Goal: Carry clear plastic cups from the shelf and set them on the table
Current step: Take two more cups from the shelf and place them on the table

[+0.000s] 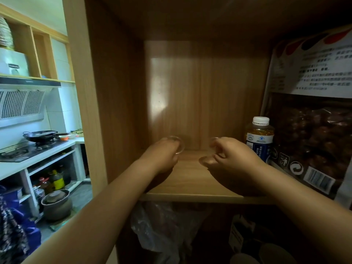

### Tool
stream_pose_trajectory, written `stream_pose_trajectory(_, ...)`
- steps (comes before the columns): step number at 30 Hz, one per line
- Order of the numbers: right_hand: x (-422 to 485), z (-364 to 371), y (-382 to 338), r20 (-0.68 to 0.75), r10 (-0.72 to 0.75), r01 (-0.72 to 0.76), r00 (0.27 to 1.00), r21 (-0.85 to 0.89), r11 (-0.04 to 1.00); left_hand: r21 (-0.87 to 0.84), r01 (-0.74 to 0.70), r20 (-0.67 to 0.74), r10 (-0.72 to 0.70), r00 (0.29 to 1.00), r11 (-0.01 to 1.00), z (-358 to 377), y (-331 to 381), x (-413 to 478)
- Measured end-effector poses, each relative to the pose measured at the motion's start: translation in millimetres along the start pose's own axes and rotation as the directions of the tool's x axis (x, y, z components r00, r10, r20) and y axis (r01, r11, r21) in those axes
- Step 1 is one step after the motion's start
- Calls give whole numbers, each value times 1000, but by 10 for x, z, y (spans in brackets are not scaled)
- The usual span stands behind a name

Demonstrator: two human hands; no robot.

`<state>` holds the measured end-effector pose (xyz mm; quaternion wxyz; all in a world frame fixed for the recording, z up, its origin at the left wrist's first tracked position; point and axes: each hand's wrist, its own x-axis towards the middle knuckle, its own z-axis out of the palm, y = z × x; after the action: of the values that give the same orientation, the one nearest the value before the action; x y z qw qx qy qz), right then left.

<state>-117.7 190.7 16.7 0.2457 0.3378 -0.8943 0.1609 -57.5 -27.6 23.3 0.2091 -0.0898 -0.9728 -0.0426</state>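
Both hands reach into the wooden shelf [190, 189]. The left hand [163, 155] is curled over a clear plastic cup [180, 144], fingers wrapped around its rim, the cup standing on the shelf board under the palm. The right hand [234, 157] pinches a second clear cup [206, 161] between thumb and fingertips; that cup is tilted, its base turned toward the left hand. Just beyond the right hand's knuckles stands a bottle [260, 138] with a white cap, and past it a large bag [312, 119] of brown food leans against the shelf side.
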Motion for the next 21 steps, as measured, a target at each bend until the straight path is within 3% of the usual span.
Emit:
stream_pose_trajectory(5,-128,-68,-35,-25,-80,79,996,-53,996,-51,-89,-109,83,991,995,-40,-8,-133)
stream_pose_trajectory(11,-297,-166,-211,-50,-115,115,992,-13,993,-142,-103,-137,83,987,984,-191,-43,-403)
stream_pose_trajectory(16,-458,-274,-505,-42,-151,153,988,48,987,-125,-152,-197,126,972,980,-337,12,-664)
stream_pose_trajectory(21,-668,-342,-981,-77,-264,260,961,-59,964,-40,-242,-291,220,931,969,-456,111,-1014)
